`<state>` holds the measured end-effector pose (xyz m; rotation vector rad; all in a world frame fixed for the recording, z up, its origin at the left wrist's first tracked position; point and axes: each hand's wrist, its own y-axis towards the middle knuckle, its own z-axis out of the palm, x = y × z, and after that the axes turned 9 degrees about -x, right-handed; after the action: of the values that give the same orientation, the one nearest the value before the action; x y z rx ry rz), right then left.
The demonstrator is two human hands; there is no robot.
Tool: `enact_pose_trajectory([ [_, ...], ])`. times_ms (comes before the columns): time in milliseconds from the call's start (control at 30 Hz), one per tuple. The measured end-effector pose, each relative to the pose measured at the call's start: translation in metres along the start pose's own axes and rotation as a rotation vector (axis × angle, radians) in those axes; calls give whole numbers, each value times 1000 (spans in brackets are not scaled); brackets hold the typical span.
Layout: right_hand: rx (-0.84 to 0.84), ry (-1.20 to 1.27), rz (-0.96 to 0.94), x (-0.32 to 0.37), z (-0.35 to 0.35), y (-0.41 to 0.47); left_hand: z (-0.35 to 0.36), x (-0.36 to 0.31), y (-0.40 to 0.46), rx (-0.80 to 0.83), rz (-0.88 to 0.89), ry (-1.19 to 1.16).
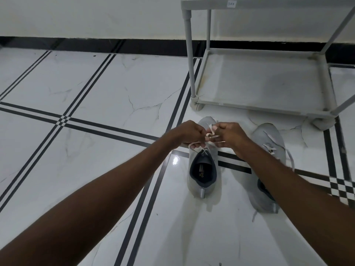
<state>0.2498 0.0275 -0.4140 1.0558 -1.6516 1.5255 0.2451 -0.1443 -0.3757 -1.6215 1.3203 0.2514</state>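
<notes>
Two light grey sneakers stand on the tiled floor, toes pointing away from me. Over the left sneaker point(201, 187), my left hand point(189, 133) and my right hand point(229, 134) meet above its tongue. Each hand pinches a strand of the white lace point(209, 134), which crosses between my fingers in a partly formed knot. The right sneaker point(269, 139) lies beside it, partly hidden by my right forearm, with its white laces loose and trailing over its side.
A grey plastic rack point(255, 106) with a bare bottom shelf stands just beyond the sneakers, by the wall with a black skirting. White marble tiles with black stripes point(96, 121) stretch to the left.
</notes>
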Motion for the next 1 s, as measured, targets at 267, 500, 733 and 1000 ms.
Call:
enact_pose_trajectory([
  [267, 175, -572, -138, -5, -2, -3, -18, 12, 4, -62, 191, 62],
  [500, 131, -135, 9, -3, 20, 0, 7, 20, 4, -538, 614, 634],
  [733, 145, 28, 160, -7, 17, -2, 22, 28, -3, -582, 324, -31],
  [1000, -365, -860, -157, -9, -37, 11, -2, 76, -7, -566, -291, -401],
])
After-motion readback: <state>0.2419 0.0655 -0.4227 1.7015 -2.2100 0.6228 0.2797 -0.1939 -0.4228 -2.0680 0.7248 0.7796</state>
